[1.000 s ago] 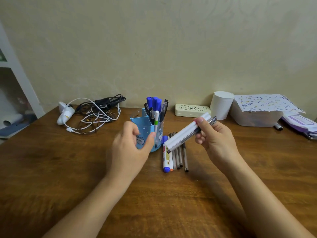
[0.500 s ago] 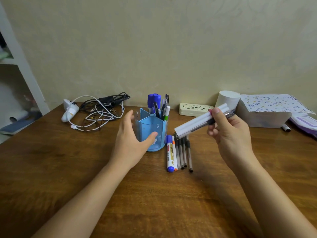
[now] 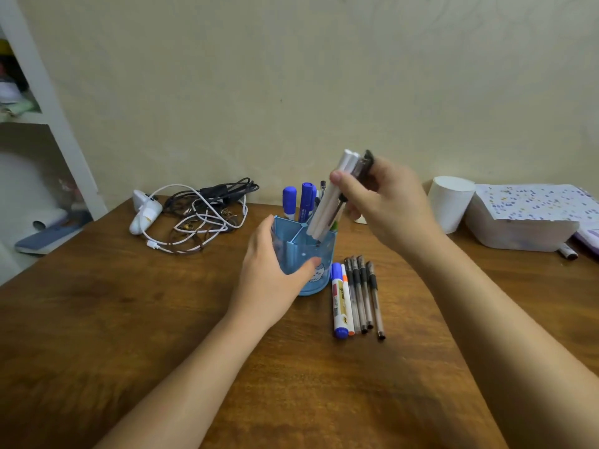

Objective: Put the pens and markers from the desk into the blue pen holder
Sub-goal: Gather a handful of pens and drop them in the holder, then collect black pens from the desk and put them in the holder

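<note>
The blue pen holder (image 3: 319, 254) stands mid-desk with blue markers (image 3: 303, 199) upright in its back compartments. My left hand (image 3: 275, 270) wraps around its left and front side. My right hand (image 3: 385, 202) grips a bundle of white and dark pens (image 3: 330, 202), tilted steeply, with their lower ends inside the holder's right compartment. On the desk just right of the holder lie a white marker with blue caps (image 3: 339, 303), a thin white pen with orange ends (image 3: 347, 303) and several clear pens with black grips (image 3: 364, 296), side by side.
A tangle of black and white cables with a white charger (image 3: 194, 215) lies at the back left. A white roll (image 3: 449, 202), a white tub under speckled paper (image 3: 522, 218) and a loose marker (image 3: 567, 251) sit at the back right. A white shelf (image 3: 48, 102) stands left.
My right hand has swung the pen bundle from nearly level to steeply tilted and lowered its tips into the holder. My left hand stays on the holder.
</note>
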